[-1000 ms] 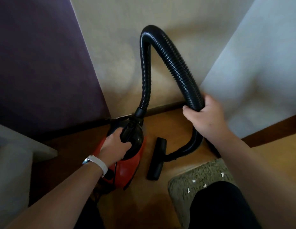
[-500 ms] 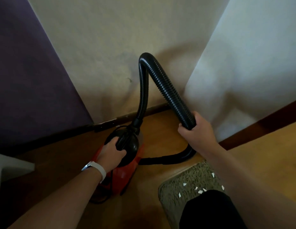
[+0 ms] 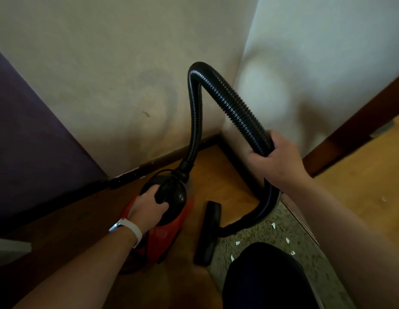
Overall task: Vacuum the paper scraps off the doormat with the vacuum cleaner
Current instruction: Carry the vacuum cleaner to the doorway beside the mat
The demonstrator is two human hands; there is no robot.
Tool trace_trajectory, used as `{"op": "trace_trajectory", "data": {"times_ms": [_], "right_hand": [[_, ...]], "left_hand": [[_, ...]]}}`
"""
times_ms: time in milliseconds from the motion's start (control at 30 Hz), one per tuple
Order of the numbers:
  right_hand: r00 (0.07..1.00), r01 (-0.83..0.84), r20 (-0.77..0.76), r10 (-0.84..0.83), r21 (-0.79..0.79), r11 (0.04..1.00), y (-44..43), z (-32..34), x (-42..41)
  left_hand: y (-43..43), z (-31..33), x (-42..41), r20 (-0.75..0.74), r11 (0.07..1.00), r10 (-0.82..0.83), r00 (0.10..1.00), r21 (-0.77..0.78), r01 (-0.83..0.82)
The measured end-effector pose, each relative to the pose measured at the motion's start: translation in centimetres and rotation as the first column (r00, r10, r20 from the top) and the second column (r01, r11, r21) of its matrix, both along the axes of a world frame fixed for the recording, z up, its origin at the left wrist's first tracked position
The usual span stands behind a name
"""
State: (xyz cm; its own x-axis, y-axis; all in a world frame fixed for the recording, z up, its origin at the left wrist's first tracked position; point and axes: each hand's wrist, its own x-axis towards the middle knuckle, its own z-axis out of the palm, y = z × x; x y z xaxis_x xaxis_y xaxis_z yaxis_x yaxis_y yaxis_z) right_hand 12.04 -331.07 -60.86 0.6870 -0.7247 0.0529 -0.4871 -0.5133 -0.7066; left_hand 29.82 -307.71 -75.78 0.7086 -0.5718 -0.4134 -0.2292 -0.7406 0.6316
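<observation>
Clutching the hose (image 3: 234, 108) centre right, your right hand (image 3: 276, 161) has a closed grip; your left hand (image 3: 149, 206) grips the vacuum cleaner (image 3: 165, 239) handle, lower left. Bottom right, paper scraps (image 3: 237, 243) dot the doormat (image 3: 261, 235), your knee (image 3: 265, 275) covering part, nozzle (image 3: 208, 233) at its left edge

Nothing written can be read here: no text, brand, number or sign; the vacuum (image 3: 168, 238) shows only plain red and black; the hose (image 3: 236, 110) is plain ribbed black; the wristband (image 3: 132, 228) face is too small and blurred to tell.
</observation>
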Motion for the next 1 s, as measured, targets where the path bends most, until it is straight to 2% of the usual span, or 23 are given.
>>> {"op": "trace_trajectory", "data": {"times_ms": [267, 467, 667, 867, 1000], "right_hand": [[0.999, 0.013, -0.051, -0.015, -0.043, 0.999, -1.7, -0.5, -2.6], [0.981, 0.011, -0.193, -0.038, -0.138, 0.99, -3.1, -4.3, -3.5], [0.941, 0.043, -0.326, -0.094, -0.158, 0.986, -4.7, -6.5, -3.5], [0.93, 0.046, -0.355, -0.091, -0.133, 0.99, -5.5, -6.4, -2.9], [0.962, 0.023, -0.264, -0.073, -0.188, 0.982, -5.2, -5.8, -2.6]], "left_hand": [[-3.0, -1.7, -0.4, 0.029, 0.998, -0.062, 0.998, -0.002, 0.062], [-4.8, -3.9, -0.2, 0.006, 0.993, -0.117, 0.993, -0.001, 0.117], [-6.5, -5.8, 0.6, 0.032, 0.979, -0.195, 0.98, 0.062, 0.193], [-5.4, -5.4, 1.0, 0.251, 0.936, -0.35, 0.903, 0.139, 0.324], [-3.3, -5.2, 0.5, 0.542, 0.937, -0.325, 0.775, 0.077, 0.34]]}}
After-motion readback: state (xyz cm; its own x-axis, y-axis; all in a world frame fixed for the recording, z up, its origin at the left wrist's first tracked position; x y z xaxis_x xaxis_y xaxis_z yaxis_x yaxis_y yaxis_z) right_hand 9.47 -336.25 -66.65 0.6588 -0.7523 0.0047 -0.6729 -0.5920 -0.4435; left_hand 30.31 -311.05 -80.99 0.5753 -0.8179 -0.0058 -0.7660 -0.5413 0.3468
